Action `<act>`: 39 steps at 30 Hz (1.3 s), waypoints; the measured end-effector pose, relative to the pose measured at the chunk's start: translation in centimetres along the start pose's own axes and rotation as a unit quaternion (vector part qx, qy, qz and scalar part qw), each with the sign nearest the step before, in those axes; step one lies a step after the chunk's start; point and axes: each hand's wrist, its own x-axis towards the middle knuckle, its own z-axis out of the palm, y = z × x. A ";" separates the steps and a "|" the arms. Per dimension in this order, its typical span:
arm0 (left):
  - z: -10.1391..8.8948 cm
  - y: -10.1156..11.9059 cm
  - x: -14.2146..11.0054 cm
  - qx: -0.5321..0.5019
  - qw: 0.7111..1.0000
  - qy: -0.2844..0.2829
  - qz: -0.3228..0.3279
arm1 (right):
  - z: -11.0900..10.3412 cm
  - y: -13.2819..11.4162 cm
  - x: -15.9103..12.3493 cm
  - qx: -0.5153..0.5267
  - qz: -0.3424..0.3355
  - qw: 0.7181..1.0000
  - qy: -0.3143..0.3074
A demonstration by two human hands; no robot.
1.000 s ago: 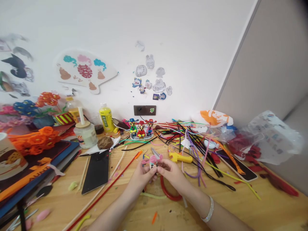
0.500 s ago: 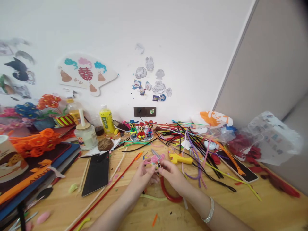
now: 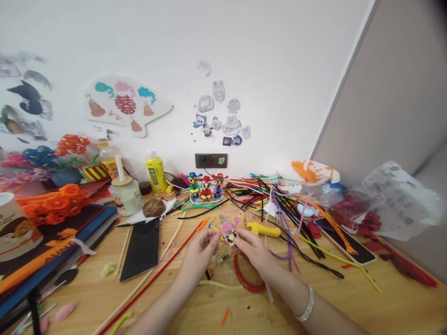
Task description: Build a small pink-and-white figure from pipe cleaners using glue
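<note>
A small figurine [image 3: 229, 234] with a pink top and a whitish, dark-marked face is pinched in the fingers of my right hand [image 3: 256, 251]. My left hand [image 3: 200, 251] is closed just left of it, fingertips together; what they hold, if anything, is too small to make out. Beyond the figurine a grey blade tip [image 3: 224, 218] shows. Below my hands a red curved handle [image 3: 249, 284] lies on the table, partly covered by my right hand. A yellow glue gun [image 3: 262, 229] rests right of the figurine.
Three finished-looking figurines [image 3: 206, 188] stand on a small tray at the back. Pipe cleaners [image 3: 279, 218] are heaped at the right. A dark phone [image 3: 141, 251] lies left, near a glass jar [image 3: 125, 195]. Another phone [image 3: 345, 242] lies right. A yellow bottle [image 3: 156, 172] stands by the wall.
My left hand has come away slightly to the left from the figurine, which now shows more fully in my right hand. A small clear-and-yellow item below has come into view.
</note>
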 end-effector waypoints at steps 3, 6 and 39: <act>0.0 0.1 0.0 0.001 1.000 0.004 0.001 | -0.1 0.2 0.0 -0.023 -0.017 1.000 -0.008; 0.0 -0.2 0.0 -0.004 1.000 0.005 -0.004 | -0.2 0.6 0.0 -0.050 -0.035 0.998 -0.017; 0.2 -0.3 -0.4 -0.007 0.999 0.022 0.026 | 0.0 0.9 -0.1 -0.043 -0.050 0.997 -0.039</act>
